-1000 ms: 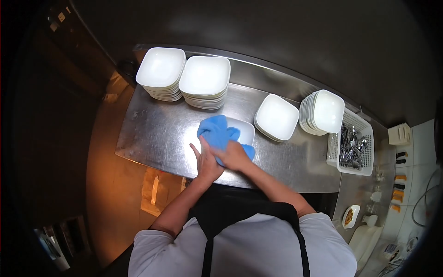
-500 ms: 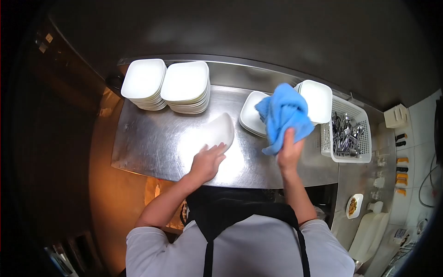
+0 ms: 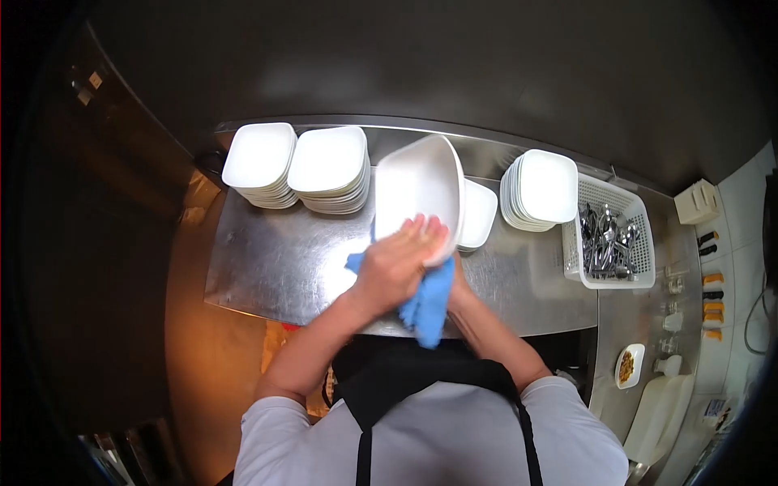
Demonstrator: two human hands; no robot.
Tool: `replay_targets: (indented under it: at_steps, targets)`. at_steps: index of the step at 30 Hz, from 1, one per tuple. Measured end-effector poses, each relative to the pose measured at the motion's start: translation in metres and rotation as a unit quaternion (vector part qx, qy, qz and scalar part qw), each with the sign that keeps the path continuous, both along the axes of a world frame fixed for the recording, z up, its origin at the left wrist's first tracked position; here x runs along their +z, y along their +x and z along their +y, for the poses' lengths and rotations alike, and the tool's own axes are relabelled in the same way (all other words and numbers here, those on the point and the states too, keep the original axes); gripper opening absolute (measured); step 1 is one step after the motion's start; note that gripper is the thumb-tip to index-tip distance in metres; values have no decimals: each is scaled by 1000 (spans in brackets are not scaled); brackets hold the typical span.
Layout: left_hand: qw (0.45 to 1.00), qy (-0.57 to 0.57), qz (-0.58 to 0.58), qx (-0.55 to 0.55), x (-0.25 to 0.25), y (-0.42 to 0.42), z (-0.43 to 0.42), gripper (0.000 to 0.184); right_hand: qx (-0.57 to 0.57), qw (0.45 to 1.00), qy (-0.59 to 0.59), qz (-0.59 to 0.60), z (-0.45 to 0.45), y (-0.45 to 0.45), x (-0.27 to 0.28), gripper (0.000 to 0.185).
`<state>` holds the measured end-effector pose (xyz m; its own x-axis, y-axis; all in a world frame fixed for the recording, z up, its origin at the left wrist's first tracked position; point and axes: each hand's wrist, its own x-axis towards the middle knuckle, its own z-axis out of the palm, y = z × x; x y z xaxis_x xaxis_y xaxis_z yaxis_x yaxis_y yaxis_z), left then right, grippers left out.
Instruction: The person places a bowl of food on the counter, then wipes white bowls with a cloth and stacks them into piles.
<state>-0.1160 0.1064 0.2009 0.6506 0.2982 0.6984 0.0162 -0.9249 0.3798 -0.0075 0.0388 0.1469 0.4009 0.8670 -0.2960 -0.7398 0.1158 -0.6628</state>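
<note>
A white square plate point(image 3: 421, 182) is raised and tilted above the steel counter. My left hand point(image 3: 397, 259) grips its near edge, fingers lying over the upper face. Behind the same edge, my right hand point(image 3: 459, 282) is mostly hidden and holds a blue cloth point(image 3: 428, 308), which bunches against the plate's underside and hangs down toward my apron. A short stack of white plates point(image 3: 480, 212) shows partly behind the raised plate.
Two tall stacks of white plates, one outer point(image 3: 259, 155) and one inner point(image 3: 327, 159), stand back left. Another stack point(image 3: 549, 186) stands right, beside a white basket point(image 3: 647, 243) of cutlery. Farther right are a small dish of food point(image 3: 638, 353) and wall-hung knives point(image 3: 711, 296).
The blurred plate by my left hand has come up and right. My right hand has brought the cloth left and down from the right-hand stacks to the plate.
</note>
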Motion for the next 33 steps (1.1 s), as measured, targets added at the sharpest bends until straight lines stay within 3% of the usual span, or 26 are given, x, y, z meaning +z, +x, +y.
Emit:
replay_targets:
  at_steps: [2,3,6,7,11,15,17,20,21,23,24,26,27,29,30,32,33]
  targets:
    - [997,-63,-14,32,-1,-12,27,42,23,964,-8,-266,-6,3,-8,44]
    - [997,-9,13,73,-4,-20,46,37,30,920,-9,-391,-10,9,-12,46]
    - [973,110,109,169,-12,-45,100,27,-30,949,33,-312,-11,49,-14,45]
    - [969,107,138,174,-15,-51,113,26,-24,942,6,-335,-15,56,10,45]
    - [951,70,231,196,-23,-67,147,27,-59,979,15,-197,-27,63,22,46]
    - [922,68,321,205,-19,-68,151,32,-91,967,-22,-236,-39,75,-2,45]
    - [915,138,325,196,-20,-69,155,37,-98,948,-34,-302,-44,83,-6,43]
    - [921,204,249,218,-10,-60,141,50,-215,884,-17,-415,-39,97,6,38]
    - [925,219,210,228,-7,-52,129,55,-199,872,-30,-447,-35,104,8,37]
    - [990,67,25,124,-41,-27,102,67,-160,844,-59,-508,-22,120,10,36]
    - [987,58,28,148,-65,-11,79,71,-157,777,-87,-603,-7,129,1,38]
    - [980,-99,64,157,-100,27,35,85,-140,618,-145,-760,26,125,4,47]
    - [975,-122,80,166,-117,43,23,98,-138,530,-143,-825,45,132,-28,53]
    - [958,-212,116,154,-136,64,7,102,-142,315,-153,-926,56,129,-87,70]
    - [939,-283,129,150,-146,72,2,101,-81,405,-170,-895,58,120,-83,73]
    - [947,-237,138,170,-170,80,2,95,45,573,-201,-793,56,99,-73,79]
    - [949,-213,169,161,-178,82,10,94,88,584,-220,-777,54,93,-62,79]
